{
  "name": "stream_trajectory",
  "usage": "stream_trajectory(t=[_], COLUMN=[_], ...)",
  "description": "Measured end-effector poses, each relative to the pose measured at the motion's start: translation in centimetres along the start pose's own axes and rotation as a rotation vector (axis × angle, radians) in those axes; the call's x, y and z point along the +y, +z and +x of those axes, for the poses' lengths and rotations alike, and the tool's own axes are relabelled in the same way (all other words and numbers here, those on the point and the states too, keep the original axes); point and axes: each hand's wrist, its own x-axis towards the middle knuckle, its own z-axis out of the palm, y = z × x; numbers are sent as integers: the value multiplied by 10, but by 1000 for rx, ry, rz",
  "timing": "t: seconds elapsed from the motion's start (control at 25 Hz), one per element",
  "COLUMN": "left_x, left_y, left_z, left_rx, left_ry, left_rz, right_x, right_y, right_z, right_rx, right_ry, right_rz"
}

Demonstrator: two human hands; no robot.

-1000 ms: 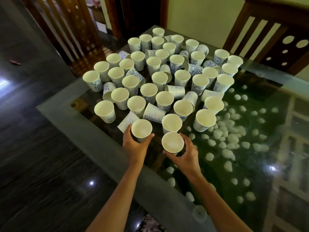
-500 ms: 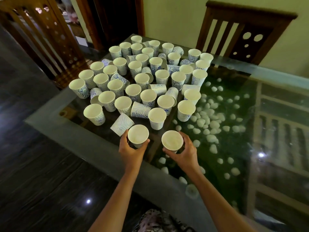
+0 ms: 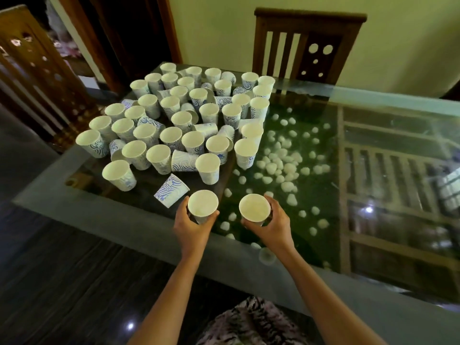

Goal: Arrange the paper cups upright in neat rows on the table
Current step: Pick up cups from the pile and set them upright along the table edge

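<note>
On the left half of the glass table (image 3: 99, 212) stands a crowd of paper cups (image 3: 170, 135), white inside with blue swirl patterns on their walls; most stand upright with their mouths open to the camera, packed loosely rather than in straight rows, and several lie tipped on their sides between the others. At the near left edge of the crowd one upright cup (image 3: 119, 175) stands a little apart, and just right of it a toppled cup (image 3: 171, 190) lies on its side, its base towards the near left. Right beside that, the left hand (image 3: 191, 230) grips an upright cup (image 3: 202, 203) from the near side, its fingers (image 3: 183, 206) curled around the left wall and its thumb wrapped on the right, below the rim. Near it, but not touching, the right hand (image 3: 276, 227) holds a second upright cup (image 3: 254, 207) the same way, thumb on the near left wall and fingers curved around the far right side. Whether either cup's base touches the glass cannot be told. Further right, white pebbles (image 3: 281, 158) lie scattered below the glass, and a wooden chair (image 3: 308, 43) stands at the far side.
</note>
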Motion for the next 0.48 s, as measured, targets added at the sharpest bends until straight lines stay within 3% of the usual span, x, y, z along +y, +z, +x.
stream_trajectory(t=[0.48], left_x=[-12], left_y=[-1], left_z=[-18], left_rx=[2], left_ry=[38], left_rz=[4], right_x=[12], right_y=[15], right_z=[4], right_rx=[-76], right_ry=[-7], right_rz=[-27])
